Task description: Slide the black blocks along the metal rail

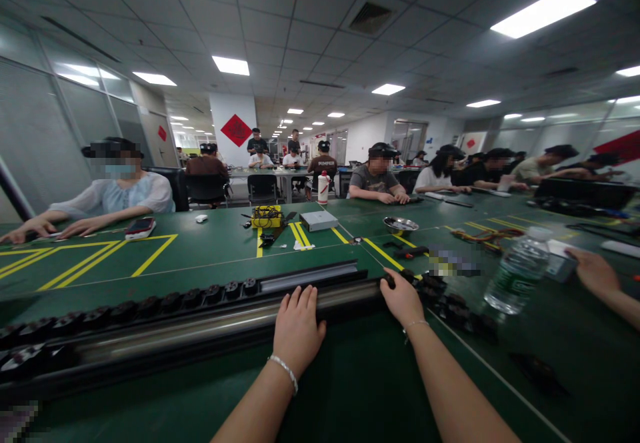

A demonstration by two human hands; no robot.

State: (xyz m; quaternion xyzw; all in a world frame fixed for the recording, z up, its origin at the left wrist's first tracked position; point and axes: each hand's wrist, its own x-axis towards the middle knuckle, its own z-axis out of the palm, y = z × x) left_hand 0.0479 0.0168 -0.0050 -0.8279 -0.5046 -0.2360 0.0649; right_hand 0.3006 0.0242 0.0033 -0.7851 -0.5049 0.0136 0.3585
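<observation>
Resting open and flat, the left hand [299, 330] lies on a long dark rail [185, 331] that runs from nine o'clock to one, while the right hand [404, 302] curls at its one o'clock end, any grip there unclear. The rail looks stiff, smooth and unwieldy, probably best held by its sides at two well-separated places. Beyond it sit black round parts [213, 294] toward ten and a metal bowl [400, 226] at one.

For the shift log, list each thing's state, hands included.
Front rail: lying flat
Rear rail: lying flat
Left hand: palm down on front rail
Right hand: fingers bent, at front rail's end
Left wheels: lined up
Bottle: standing, capped
Flask: standing, lidded
Bowl: upright
Ceiling lights: lit
</observation>
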